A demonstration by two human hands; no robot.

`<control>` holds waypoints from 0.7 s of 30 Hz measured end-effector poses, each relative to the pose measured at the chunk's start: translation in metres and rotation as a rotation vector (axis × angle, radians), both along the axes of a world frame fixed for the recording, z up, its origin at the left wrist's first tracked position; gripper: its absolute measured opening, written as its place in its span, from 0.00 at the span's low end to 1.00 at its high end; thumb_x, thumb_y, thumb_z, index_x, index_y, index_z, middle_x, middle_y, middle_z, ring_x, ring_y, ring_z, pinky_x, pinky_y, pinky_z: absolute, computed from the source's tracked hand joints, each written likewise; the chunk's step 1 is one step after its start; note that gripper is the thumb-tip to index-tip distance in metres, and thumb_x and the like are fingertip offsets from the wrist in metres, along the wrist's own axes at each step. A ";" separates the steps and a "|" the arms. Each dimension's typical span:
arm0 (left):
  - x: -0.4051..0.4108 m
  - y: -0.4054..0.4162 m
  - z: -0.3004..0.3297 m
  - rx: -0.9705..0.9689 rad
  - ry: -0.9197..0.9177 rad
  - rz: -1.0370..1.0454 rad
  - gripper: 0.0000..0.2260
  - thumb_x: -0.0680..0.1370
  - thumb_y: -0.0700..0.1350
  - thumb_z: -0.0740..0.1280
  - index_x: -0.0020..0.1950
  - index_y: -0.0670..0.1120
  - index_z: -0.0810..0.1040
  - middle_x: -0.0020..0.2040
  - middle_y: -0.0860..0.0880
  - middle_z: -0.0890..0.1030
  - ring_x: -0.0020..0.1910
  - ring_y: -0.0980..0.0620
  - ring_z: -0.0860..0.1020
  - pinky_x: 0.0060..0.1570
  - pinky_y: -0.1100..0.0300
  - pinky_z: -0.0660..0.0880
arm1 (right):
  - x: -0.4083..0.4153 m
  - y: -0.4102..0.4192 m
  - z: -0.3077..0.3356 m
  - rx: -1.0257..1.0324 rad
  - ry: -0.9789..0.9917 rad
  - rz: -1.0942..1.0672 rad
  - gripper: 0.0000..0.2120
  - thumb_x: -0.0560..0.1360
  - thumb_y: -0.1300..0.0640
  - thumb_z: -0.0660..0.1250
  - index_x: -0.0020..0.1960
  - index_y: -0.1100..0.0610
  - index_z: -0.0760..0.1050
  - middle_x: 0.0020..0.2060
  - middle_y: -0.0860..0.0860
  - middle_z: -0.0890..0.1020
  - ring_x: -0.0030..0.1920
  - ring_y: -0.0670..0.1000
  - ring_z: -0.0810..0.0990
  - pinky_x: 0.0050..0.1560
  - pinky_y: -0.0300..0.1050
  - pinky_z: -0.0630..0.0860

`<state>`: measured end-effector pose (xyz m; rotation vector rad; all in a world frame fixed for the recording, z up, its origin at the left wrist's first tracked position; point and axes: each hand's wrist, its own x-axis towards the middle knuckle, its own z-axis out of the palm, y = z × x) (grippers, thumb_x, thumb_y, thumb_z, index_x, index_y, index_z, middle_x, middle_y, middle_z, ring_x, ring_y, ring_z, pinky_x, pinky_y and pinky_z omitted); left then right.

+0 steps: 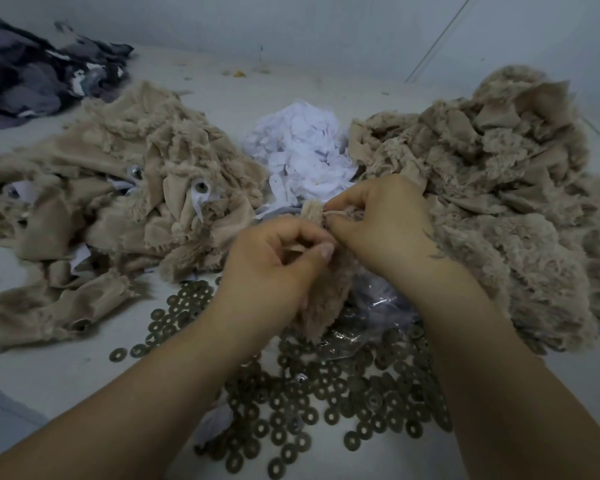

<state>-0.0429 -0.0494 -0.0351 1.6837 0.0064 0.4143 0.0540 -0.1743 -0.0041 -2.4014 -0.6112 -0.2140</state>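
A tan plush fabric piece (324,306) hangs between both hands above the table's middle. My left hand (274,265) grips its left side, thumb and fingers curled onto the fur. My right hand (381,223) pinches the top edge of the same piece with its fingertips. Whatever sits between the fingertips is hidden by the fur and fingers. Below the hands lie several dark round washers (326,393) scattered on the white table (66,368).
A heap of tan plush pieces with plastic eyes (118,188) lies on the left, another tan heap (492,174) on the right. White paper scraps (302,150) sit between them. A clear plastic bag (381,306) lies under the hands. Dark grey fabric (32,74) is piled far left.
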 end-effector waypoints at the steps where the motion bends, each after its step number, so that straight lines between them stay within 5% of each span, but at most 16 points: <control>1: 0.002 0.002 0.002 -0.008 -0.027 0.048 0.11 0.77 0.35 0.70 0.40 0.49 0.83 0.26 0.49 0.78 0.19 0.54 0.71 0.21 0.63 0.68 | -0.002 0.001 0.001 0.016 0.003 0.009 0.07 0.73 0.56 0.72 0.49 0.49 0.86 0.41 0.52 0.87 0.39 0.49 0.83 0.34 0.28 0.69; 4: 0.007 0.005 0.006 -0.010 -0.090 0.107 0.12 0.76 0.33 0.70 0.44 0.52 0.83 0.34 0.47 0.82 0.23 0.56 0.75 0.22 0.64 0.71 | -0.009 0.006 0.002 0.074 0.047 0.042 0.07 0.72 0.57 0.73 0.47 0.47 0.86 0.34 0.46 0.85 0.29 0.39 0.78 0.28 0.27 0.67; 8: 0.008 0.008 0.005 0.128 -0.097 0.165 0.12 0.75 0.35 0.71 0.48 0.53 0.84 0.39 0.60 0.84 0.33 0.65 0.80 0.30 0.74 0.72 | -0.014 0.009 0.000 0.145 0.053 0.053 0.08 0.72 0.59 0.73 0.47 0.48 0.87 0.25 0.40 0.78 0.23 0.34 0.73 0.25 0.26 0.66; 14: 0.011 0.018 0.007 0.334 -0.078 0.191 0.14 0.74 0.35 0.73 0.51 0.54 0.83 0.33 0.65 0.81 0.32 0.66 0.79 0.35 0.76 0.72 | -0.016 0.010 -0.001 0.163 0.043 0.058 0.08 0.72 0.58 0.74 0.50 0.51 0.86 0.25 0.36 0.72 0.24 0.29 0.72 0.26 0.24 0.66; 18: 0.012 0.021 0.004 0.397 -0.078 0.212 0.12 0.74 0.35 0.73 0.52 0.49 0.85 0.28 0.67 0.78 0.25 0.68 0.73 0.31 0.78 0.68 | -0.017 0.012 -0.003 0.163 0.056 0.074 0.08 0.72 0.59 0.74 0.50 0.52 0.86 0.33 0.37 0.80 0.28 0.28 0.74 0.29 0.22 0.67; 21: 0.008 0.020 0.005 0.438 -0.130 0.222 0.16 0.74 0.37 0.73 0.52 0.58 0.83 0.34 0.62 0.81 0.31 0.62 0.79 0.36 0.70 0.77 | -0.018 0.014 -0.004 0.192 0.100 0.081 0.08 0.71 0.60 0.74 0.49 0.52 0.86 0.35 0.33 0.78 0.30 0.28 0.75 0.30 0.21 0.68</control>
